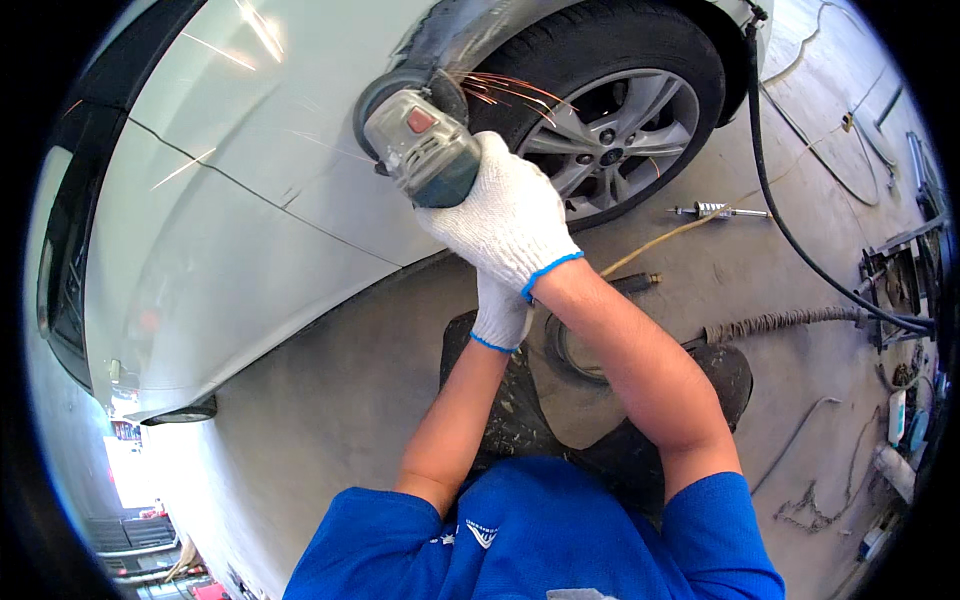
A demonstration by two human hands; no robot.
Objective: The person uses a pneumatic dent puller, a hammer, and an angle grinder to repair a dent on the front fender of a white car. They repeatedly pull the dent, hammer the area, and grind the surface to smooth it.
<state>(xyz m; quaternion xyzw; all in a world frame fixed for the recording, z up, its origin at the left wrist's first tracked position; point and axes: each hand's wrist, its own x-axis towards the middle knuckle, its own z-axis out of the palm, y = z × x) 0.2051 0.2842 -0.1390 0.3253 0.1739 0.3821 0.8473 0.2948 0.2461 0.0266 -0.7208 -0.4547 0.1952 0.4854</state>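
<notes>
An angle grinder with a grey head, a red button and a dark green body is up against the pale car's panel by the wheel arch. Its disc meets the scuffed arch edge, and orange sparks fly from there past the tyre. My right hand, in a white knit glove with a blue cuff, is wrapped round the grinder's body. Under it comes my left hand, gloved alike; the right hand hides its fingers, so its grip does not show.
The silver alloy wheel stands right of the grinder. A black hose hangs at the right; a yellow hose and a metal air tool lie on the floor. Racks and tools line the right edge. A ribbed hose lies near my knee.
</notes>
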